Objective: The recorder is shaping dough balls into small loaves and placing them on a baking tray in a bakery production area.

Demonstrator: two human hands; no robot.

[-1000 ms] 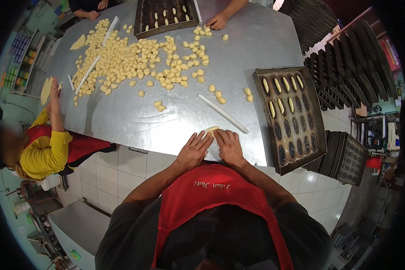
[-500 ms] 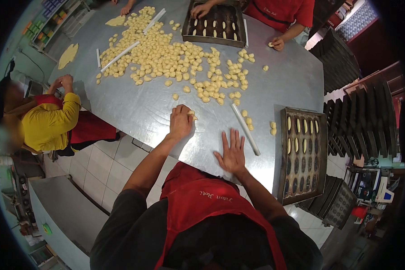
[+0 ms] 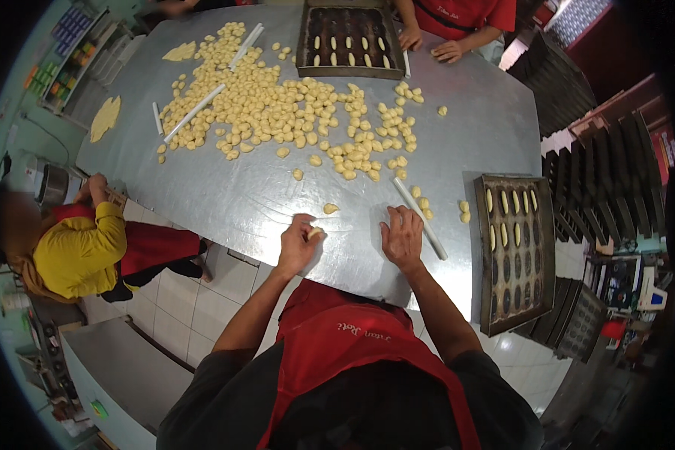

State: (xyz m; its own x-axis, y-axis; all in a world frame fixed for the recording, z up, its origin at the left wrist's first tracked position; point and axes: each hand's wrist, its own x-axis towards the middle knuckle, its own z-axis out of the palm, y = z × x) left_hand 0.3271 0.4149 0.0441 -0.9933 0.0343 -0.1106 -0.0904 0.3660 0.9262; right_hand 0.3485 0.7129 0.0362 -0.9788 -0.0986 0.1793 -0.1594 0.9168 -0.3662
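Note:
My left hand [image 3: 298, 244] is near the table's front edge, fingers closed round a small dough piece [image 3: 315, 233] whose pale end shows by the thumb. Just beyond it a single flattened, pointed dough ball [image 3: 331, 208] lies on the metal. My right hand [image 3: 403, 235] rests on the table with its fingers apart and slightly bent, palm down, and nothing shows in it. Close to its right side is a white rolling rod [image 3: 420, 218]. Beyond both hands spreads a large heap of yellow dough balls [image 3: 270, 112].
A dark baking tray [image 3: 511, 292] at the table's right edge has oval hollows, several filled with dough. Another tray [image 3: 350, 73] stands across the table before a person in red [image 3: 457, 19]. At left stands a person in yellow [image 3: 79, 244]. Stacked trays [image 3: 607, 180] are at right.
My left hand has come nearer, leaving a dough ball in view beyond it. My right hand's fingers have bent from lying straight. The person across has drawn a hand out of the far tray.

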